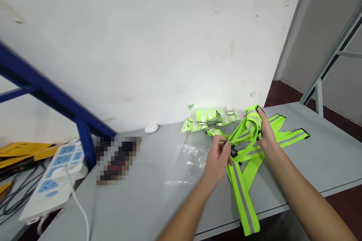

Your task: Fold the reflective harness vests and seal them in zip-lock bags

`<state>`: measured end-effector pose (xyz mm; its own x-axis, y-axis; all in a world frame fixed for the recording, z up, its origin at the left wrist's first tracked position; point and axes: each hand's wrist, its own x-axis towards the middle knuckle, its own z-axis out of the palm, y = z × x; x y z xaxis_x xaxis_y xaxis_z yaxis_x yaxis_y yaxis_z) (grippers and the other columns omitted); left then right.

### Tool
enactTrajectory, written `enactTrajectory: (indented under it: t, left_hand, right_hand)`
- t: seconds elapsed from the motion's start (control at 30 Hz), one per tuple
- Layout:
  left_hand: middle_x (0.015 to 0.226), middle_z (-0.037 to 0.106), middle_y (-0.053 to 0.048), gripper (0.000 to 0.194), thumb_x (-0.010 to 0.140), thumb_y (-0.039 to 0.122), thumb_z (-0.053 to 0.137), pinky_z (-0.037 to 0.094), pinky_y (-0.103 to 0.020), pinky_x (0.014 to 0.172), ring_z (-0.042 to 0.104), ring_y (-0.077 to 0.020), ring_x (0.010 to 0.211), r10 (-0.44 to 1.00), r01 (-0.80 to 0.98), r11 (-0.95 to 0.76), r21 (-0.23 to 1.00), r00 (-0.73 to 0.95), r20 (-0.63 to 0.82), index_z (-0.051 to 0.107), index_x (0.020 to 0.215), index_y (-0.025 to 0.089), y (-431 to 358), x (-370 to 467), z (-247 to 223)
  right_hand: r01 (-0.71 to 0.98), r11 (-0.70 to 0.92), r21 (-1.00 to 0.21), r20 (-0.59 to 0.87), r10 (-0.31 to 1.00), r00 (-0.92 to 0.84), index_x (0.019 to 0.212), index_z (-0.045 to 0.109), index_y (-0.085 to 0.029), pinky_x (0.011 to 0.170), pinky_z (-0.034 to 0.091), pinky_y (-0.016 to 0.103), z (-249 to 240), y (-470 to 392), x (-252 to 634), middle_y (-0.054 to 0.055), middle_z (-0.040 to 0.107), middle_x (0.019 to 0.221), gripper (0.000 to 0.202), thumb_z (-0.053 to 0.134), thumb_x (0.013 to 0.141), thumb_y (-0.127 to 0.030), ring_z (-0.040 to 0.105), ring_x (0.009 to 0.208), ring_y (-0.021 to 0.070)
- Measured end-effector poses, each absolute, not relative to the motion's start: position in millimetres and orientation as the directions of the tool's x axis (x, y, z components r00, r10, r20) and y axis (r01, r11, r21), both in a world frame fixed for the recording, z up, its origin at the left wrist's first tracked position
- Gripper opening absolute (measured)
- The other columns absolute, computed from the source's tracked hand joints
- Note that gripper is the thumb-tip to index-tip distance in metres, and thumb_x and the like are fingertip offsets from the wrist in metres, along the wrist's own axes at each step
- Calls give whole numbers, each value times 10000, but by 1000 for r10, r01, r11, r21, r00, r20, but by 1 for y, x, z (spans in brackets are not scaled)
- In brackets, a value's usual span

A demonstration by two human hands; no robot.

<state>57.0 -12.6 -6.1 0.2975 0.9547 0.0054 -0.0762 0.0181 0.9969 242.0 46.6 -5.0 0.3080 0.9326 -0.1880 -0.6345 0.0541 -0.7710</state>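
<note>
Neon yellow-green straps [244, 199] with silver reflective stripes and black edge trim spread over the grey shelf, one end hanging toward the front edge. My left hand [217, 158] pinches a strap beside a black buckle [233, 151]. Higher and to the right, my right hand [265, 130] is closed around a looped bundle of the same strap [253, 120], lifted above the shelf. Two strap ends lie to the right of that hand. Left of my left hand, a clear plastic bag [183, 165] lies flat. Bagged neon straps [207, 116] rest against the wall behind.
A white power strip [56, 177] with a cable, yellow items [25, 150] and blue metal bars [56, 98] are at the left. A round white object [151, 128] sits by the wall, near a blurred item [120, 162]. The shelf's front edge [343, 186] runs below my right arm.
</note>
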Motion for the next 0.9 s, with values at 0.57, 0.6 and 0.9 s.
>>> enactTrajectory:
  t: [0.57,0.6,0.9]
  left_hand:
    - [498,558,22,445,828,623,443,522,-333,486,577,-177,369,857,-161,423,892,391,-336,506,852,182,-11,58,-3]
    - [536,582,15,452,827,634,442,510,-317,470,588,-174,381,867,-146,417,897,361,-344,498,873,187,-11,59,-2]
    - [751,548,59,421,735,498,679,387,-208,445,529,-86,468,983,194,-19,981,180,-16,388,912,249,-15,60,-9]
  right_hand:
    - [-448,16,-894,-274,771,575,833,710,-152,519,598,280,-3,47,239,56,762,799,409,831,578,-448,717,653,230]
    - [-444,14,-896,-272,773,573,833,709,-152,513,595,278,-1,46,237,54,760,788,409,832,578,-447,714,645,229]
    - [-425,52,-904,-261,719,644,890,692,-141,533,590,259,1,45,231,41,748,808,448,818,598,-457,707,667,206]
